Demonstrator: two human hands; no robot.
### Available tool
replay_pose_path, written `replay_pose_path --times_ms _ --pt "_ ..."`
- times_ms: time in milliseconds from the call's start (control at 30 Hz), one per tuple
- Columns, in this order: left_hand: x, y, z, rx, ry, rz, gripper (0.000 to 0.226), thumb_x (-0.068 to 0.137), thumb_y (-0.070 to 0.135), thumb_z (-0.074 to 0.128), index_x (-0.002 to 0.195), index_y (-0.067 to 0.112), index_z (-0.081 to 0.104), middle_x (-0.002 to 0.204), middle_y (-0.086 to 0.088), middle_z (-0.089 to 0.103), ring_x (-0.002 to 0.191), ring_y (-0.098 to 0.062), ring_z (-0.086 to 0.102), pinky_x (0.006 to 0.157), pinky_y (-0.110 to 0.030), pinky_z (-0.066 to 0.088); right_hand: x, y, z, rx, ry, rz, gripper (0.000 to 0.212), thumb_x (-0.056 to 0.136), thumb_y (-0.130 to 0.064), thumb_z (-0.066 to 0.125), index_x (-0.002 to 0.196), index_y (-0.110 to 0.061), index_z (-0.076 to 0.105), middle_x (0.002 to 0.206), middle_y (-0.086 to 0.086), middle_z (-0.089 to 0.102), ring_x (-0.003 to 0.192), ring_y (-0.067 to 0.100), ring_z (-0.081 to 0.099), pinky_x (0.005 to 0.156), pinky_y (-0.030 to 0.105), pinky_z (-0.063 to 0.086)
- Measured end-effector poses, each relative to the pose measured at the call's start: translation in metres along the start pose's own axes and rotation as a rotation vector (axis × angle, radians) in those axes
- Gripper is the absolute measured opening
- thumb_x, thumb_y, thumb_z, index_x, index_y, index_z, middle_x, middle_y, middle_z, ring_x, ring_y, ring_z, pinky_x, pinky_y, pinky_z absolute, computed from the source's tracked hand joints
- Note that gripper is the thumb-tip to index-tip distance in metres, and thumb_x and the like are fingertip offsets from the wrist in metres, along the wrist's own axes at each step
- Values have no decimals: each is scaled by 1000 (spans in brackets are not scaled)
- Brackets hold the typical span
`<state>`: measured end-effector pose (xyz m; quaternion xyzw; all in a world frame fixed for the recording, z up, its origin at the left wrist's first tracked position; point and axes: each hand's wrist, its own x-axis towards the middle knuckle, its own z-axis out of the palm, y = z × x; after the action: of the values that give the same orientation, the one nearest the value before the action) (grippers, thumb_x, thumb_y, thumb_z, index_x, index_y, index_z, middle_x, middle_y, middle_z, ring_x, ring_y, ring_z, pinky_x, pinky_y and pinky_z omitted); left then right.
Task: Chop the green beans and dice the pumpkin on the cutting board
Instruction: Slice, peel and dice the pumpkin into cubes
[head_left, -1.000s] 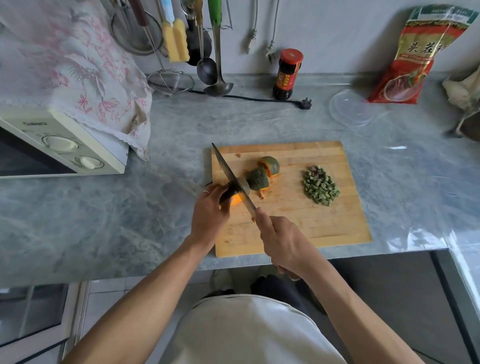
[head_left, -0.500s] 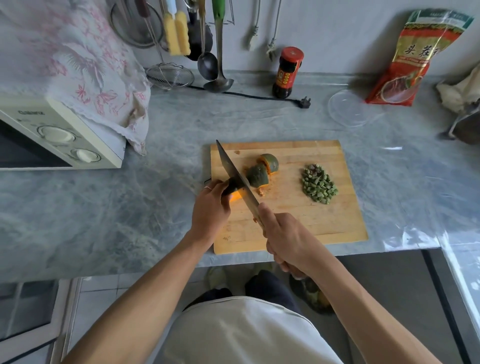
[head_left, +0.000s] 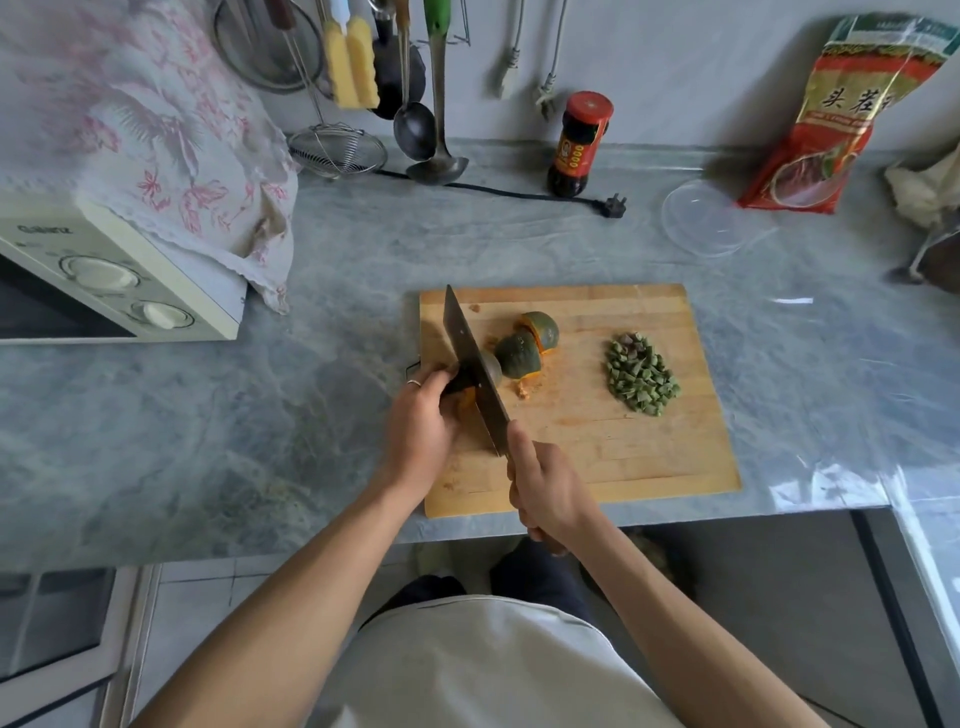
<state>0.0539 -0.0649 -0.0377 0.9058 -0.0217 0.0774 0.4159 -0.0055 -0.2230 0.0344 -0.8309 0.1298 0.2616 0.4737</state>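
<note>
board: cutting board (head_left: 649, 467) held chopped green beans (head_left: 641, 374) and pumpkin chunks (head_left: 524, 348)
left hand (head_left: 421, 421): gripped a pumpkin piece (head_left: 465, 397) near the board's left edge
right hand (head_left: 550, 493): wrapped round the cleaver (head_left: 475, 369) handle

To your left a cream microwave (head_left: 111, 275) under floral cloth (head_left: 156, 145), ahead a dark sauce bottle (head_left: 579, 145), clear plastic lid (head_left: 709, 218), red snack bag (head_left: 836, 114), hanging ladle (head_left: 437, 104)

grey marble counter (head_left: 322, 415) against a pale wall (head_left: 675, 62), daylight glare.
</note>
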Motion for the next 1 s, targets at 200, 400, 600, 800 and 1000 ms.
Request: replay_pose_path --times_ms 200,400,600,800,1000 --pt "-5 1 -1 -46 41 -7 39 83 -11 66 118 7 68 116 -7 69 104 -20 65 91 -7 43 2 1 -1 15 5 8 65 100 -64 23 70 -11 47 57 5 52 40 14 46 45 28 41" --pt "-7 6 -6 -45 19 13 39 80 -11 65 116 6 67 115 -9 69 103 -25 65 87 -20 49 -3 3 6 18 29 -14 64 100 -63 26 71 -12 49 58 5 53 41 13 47 50 32 44" --pt "-4 5 -10 -148 -6 -19 35 83 -4 72 114 12 68 110 -1 70 103 -20 67 88 -29 55 -21 -2 -11 133 33 -10 60 101 -61 30 72 -12 49 57 5 52 43 14 45 43 27 41" --pt "-1 3 -17 -219 5 -155 31 89 5 73 118 11 65 109 4 67 101 -13 68 86 -19 54 -27 -23 -35 226 74 -81 58 103 -58 30 71 -12 47 54 5 50 43 19 44 39 25 38" --pt "6 1 -26 -85 -120 -148 34 87 7 73 119 13 63 117 -5 64 107 -18 62 90 -32 55 -22 -26 -47 274 92 -72 56 103 -56 31 75 -10 47 58 7 48 44 18 42 40 26 37"
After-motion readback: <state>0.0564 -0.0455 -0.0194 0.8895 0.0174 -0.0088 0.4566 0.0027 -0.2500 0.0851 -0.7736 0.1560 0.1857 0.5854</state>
